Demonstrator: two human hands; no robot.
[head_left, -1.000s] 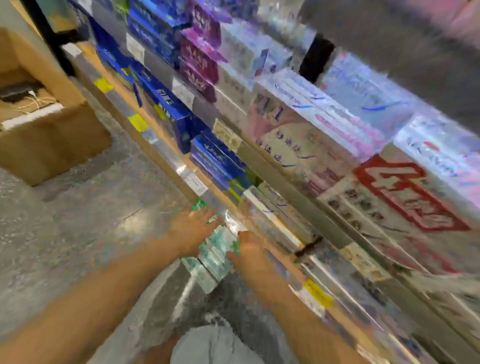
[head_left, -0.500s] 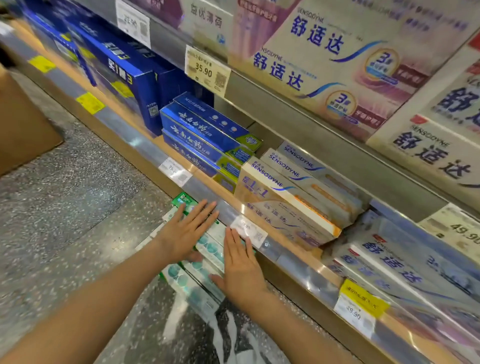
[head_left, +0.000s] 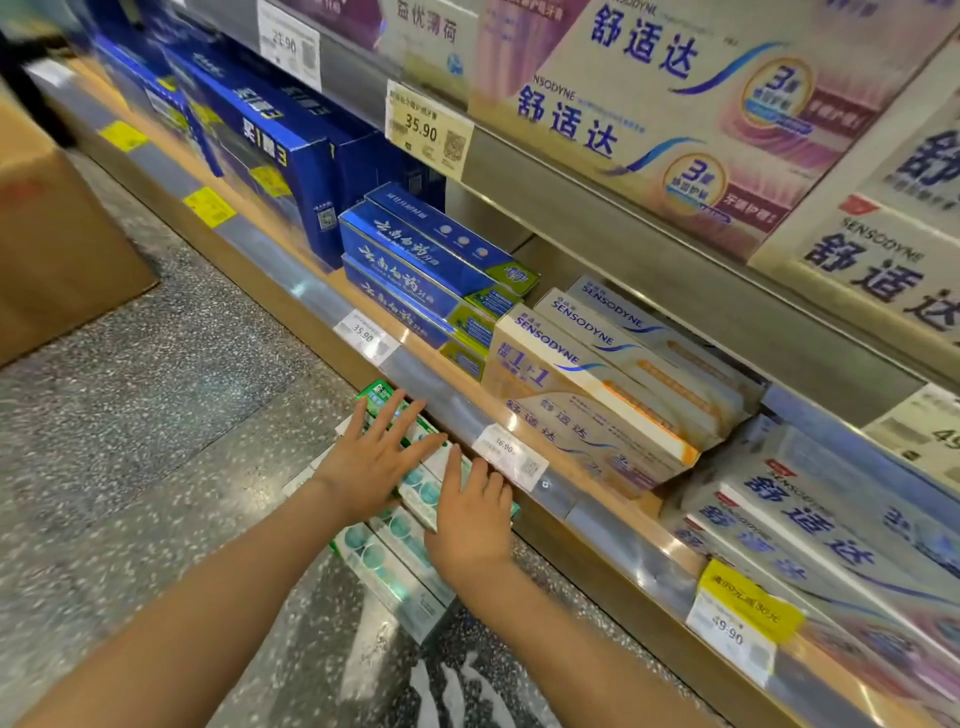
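A stack of white-and-green toothpaste boxes (head_left: 395, 566) lies on the floor against the foot of the store shelf. My left hand (head_left: 376, 457) lies flat on the top of the stack with its fingers spread. My right hand (head_left: 472, 514) rests flat on the top boxes beside it, fingers straight and pointing at the shelf rail (head_left: 447, 400). The upper boxes are largely hidden under both hands.
The bottom shelf holds blue toothpaste boxes (head_left: 421, 270), cream Sensodyne boxes (head_left: 582, 379) and large dark blue packs (head_left: 270, 150). Price tags (head_left: 511, 457) hang on the rail. A brown cardboard carton (head_left: 52, 239) stands on the speckled floor (head_left: 145, 426) at the left.
The view has steadied from a blurred sweep onto the low shelf. Both hands stay on the green box stack; the left hand's fingers have spread a little wider.
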